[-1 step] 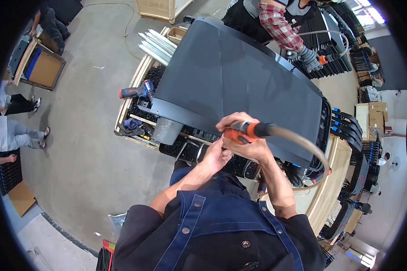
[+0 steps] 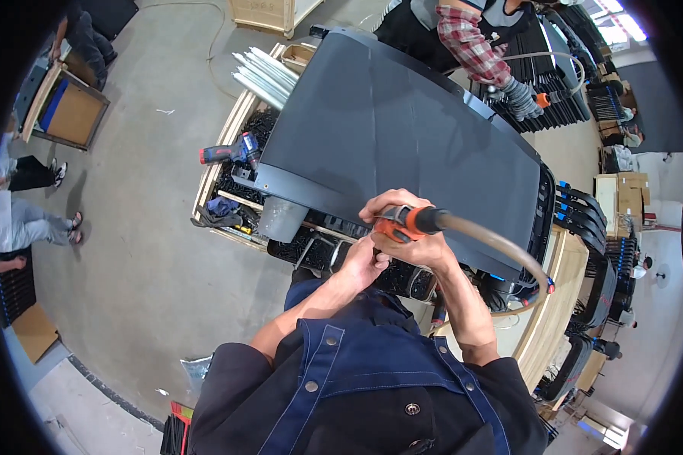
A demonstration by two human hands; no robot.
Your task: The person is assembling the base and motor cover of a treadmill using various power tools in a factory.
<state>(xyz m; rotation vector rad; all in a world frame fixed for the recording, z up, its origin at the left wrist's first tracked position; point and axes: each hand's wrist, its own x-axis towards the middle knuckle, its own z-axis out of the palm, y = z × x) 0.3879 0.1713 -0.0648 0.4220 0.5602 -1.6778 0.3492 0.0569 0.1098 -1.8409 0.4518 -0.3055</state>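
Note:
In front of me, my right hand (image 2: 417, 246) is closed round an orange and black air screwdriver (image 2: 393, 226), with a tan hose (image 2: 501, 241) curving off its end to the right. Just left of it and lower, my left hand (image 2: 362, 262) has its fingers curled under the tool's front end. Whatever those fingers pinch is hidden from this angle. Both hands are at the near edge of a wide treadmill deck (image 2: 341, 114) with a black surface and a dark grey frame. The driver's tip cannot be seen.
A cordless drill (image 2: 231, 152) lies on a wooden crate of black parts, left of the deck. Silvery tubes (image 2: 264, 76) lie behind it; a grey cylinder (image 2: 282, 218) stands nearer. Across the deck, a person's gloved hand (image 2: 521, 100) holds another orange tool. Other people stand far left.
The screwdriver and my right hand have tilted slightly, its hose end shifting left. My left fingers have curled a little more under the tool.

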